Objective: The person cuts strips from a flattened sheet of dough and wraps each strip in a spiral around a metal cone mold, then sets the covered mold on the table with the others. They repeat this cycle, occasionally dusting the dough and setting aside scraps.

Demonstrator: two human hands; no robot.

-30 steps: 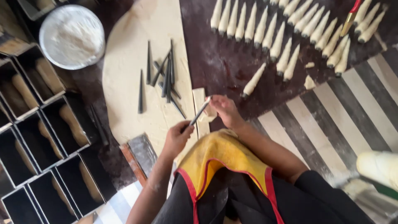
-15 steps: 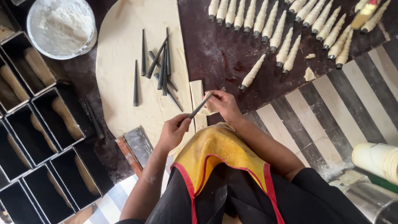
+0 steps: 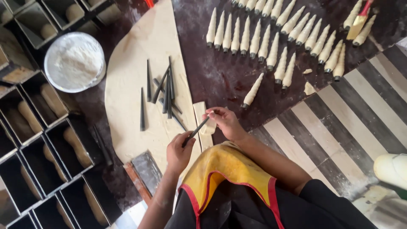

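My left hand [image 3: 179,149] grips the wide end of a black metal cone mould [image 3: 196,131]. My right hand [image 3: 224,121] pinches the mould's thin tip together with the end of a pale dough strip [image 3: 202,123] that lies on the dark worktop [image 3: 220,82]. Both hands hover just above a yellow apron [image 3: 224,169]. Several bare black cone moulds [image 3: 163,91] lie on the rolled-out dough sheet [image 3: 135,76] to the left. Dough-wrapped cones [image 3: 271,42] lie in rows at the top, one single cone [image 3: 253,90] nearest my right hand.
A white bowl of flour [image 3: 75,62] stands at the upper left. Black loaf tins [image 3: 38,140] holding dough pieces fill the left side. A metal scraper with a wooden handle [image 3: 144,174] lies by the dough sheet's near edge. A pastry brush [image 3: 360,19] rests at the top right.
The view has shifted slightly. My hands stay on the cone mould and dough strip, the mould held at nearly the same slant.
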